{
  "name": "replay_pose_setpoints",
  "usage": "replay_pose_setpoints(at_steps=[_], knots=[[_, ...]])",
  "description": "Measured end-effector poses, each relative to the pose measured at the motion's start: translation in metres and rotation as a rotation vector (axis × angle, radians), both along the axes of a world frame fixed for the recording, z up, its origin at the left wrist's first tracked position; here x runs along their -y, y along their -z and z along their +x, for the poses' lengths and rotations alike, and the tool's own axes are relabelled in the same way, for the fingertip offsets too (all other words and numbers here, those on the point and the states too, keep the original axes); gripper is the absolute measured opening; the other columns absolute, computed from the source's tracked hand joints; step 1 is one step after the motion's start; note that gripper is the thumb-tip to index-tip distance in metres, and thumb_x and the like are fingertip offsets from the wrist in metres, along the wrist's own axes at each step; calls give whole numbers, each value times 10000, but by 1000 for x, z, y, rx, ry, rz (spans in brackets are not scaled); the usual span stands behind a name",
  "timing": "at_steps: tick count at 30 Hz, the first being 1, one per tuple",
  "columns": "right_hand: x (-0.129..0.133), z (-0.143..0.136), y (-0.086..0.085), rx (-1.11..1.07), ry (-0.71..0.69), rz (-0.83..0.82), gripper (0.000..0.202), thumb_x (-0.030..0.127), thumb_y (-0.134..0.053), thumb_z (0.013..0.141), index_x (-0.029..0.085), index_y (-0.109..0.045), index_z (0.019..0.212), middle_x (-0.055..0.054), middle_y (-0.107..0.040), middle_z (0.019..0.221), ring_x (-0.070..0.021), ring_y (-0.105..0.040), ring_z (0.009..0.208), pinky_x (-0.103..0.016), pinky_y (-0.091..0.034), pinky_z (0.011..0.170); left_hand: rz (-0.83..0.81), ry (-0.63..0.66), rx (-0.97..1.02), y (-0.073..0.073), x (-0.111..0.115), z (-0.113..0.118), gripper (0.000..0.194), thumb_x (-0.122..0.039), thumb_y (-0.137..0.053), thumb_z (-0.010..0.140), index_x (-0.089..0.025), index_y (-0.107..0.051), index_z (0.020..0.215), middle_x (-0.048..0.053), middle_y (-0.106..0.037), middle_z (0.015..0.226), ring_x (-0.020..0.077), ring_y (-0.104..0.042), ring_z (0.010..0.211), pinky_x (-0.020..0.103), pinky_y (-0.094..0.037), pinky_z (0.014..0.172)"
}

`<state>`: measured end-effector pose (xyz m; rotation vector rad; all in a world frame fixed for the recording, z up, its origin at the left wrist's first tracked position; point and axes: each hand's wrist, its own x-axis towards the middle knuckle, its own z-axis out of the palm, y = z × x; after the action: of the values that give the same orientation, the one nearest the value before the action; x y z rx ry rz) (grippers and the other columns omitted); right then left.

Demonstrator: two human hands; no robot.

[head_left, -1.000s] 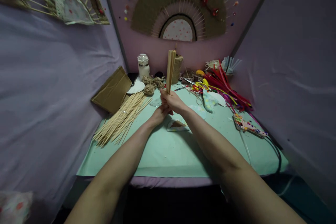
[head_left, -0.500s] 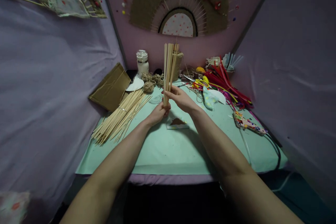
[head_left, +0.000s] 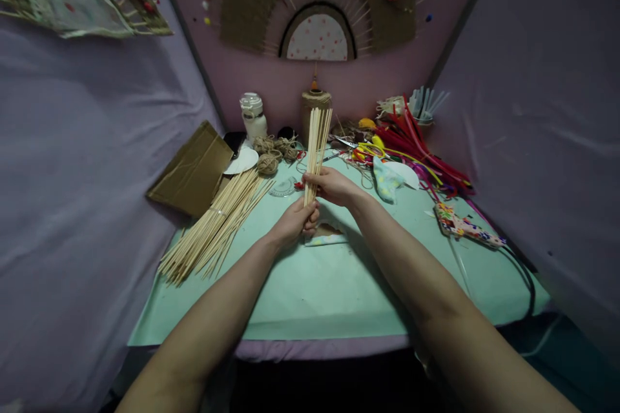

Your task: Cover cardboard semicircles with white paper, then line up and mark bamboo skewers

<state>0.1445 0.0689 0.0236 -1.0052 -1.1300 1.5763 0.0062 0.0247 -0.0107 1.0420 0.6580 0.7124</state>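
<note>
A bundle of thin wooden sticks (head_left: 318,135) stands nearly upright over the middle of the table, leaning slightly right. My left hand (head_left: 296,221) is closed round its lower end, which the fingers hide. Higher up, my right hand (head_left: 332,184) grips the same bundle between thumb and fingers. Just beneath the hands lies a small patterned piece with a brown patch (head_left: 327,235), partly covered by my left hand. To the left, a larger bundle of sticks (head_left: 217,226) rests on the table, tied round its middle. A clear protractor (head_left: 282,187) lies beside my left hand.
Cardboard (head_left: 191,171) leans at the left wall. Twine balls (head_left: 268,162), a white bottle (head_left: 253,116) and a twine spool (head_left: 310,102) stand behind. Scissors (head_left: 361,147), red pipe cleaners (head_left: 421,148) and a patterned glue gun (head_left: 465,226) with a cable lie right on the green tabletop (head_left: 310,303).
The stick bundle and both hands sit a little lower in view, and the sticks' tops look more even. My head view has shifted slightly. Both hands keep their hold.
</note>
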Motion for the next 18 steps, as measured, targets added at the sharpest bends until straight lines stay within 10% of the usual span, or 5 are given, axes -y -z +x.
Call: replay_pose_setpoints(at_steps=[11, 18], knots=[[4, 12, 30, 132, 155, 43, 337, 439, -761, 632, 149, -597, 583, 31, -539, 502, -65, -433, 451, -185, -323, 424, -49, -74, -61, 4, -8, -10, 299, -432, -630, 806, -178, -478, 843, -85, -385, 569, 17, -217, 393, 134, -138, 385], [13, 7, 34, 106, 324, 77, 325, 445, -752, 608, 154, -609, 590, -1, -585, 514, -95, -494, 462, -215, -389, 434, 222, -113, -416, 11, -11, -5, 304, -506, -415, 884, -205, -441, 919, -73, -442, 594, 45, -251, 363, 165, -184, 377]])
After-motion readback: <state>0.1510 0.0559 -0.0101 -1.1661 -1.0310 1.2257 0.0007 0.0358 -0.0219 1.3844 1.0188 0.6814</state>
